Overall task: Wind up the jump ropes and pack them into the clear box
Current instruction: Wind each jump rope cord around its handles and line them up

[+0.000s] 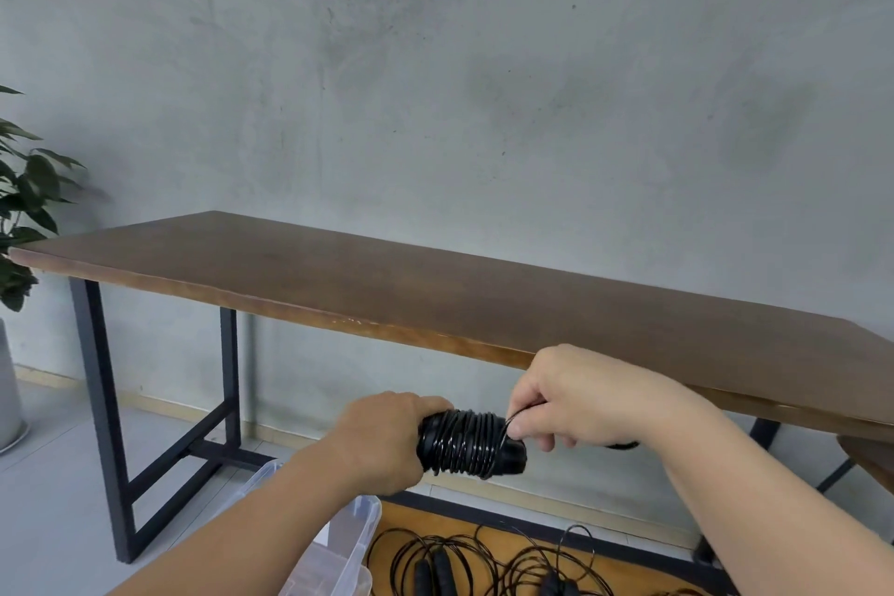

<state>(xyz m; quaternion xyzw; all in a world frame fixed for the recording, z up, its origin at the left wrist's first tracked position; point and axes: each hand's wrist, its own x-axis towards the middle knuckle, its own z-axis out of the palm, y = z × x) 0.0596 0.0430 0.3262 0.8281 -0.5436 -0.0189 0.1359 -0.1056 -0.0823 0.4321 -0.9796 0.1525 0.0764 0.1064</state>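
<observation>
My left hand (382,443) grips the black handles of a jump rope (471,443), held level in front of me with its thin black cord wound in tight turns around them. My right hand (571,397) pinches the cord's loose end at the right side of the bundle. Below my left forearm stands the clear box (358,542), its inside mostly hidden by the arm. Several more black jump ropes (488,566) lie in loose coils on a low wooden surface at the bottom of the view.
A long brown table (435,286) on black metal legs stands against a grey concrete wall beyond my hands. A potted plant (24,208) is at the far left. Grey floor shows under the table.
</observation>
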